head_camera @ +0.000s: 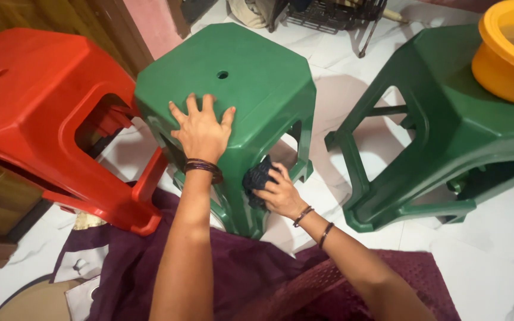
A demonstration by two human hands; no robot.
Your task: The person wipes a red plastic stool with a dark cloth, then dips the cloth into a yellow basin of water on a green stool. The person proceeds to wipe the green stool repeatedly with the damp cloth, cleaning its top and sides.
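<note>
Green plastic stool (pixel 251 89) stood between a red stool (pixel 37 107) and a second green stool (pixel 447 131) bearing one yellow basin (pixel 507 53). Left hand (pixel 202 129) lay flat, fingers spread, on its top; right hand (pixel 278 191) clutched a dark cloth (pixel 258 178) against its leg.

No packages, labels, signs or screens anywhere in view.
</note>
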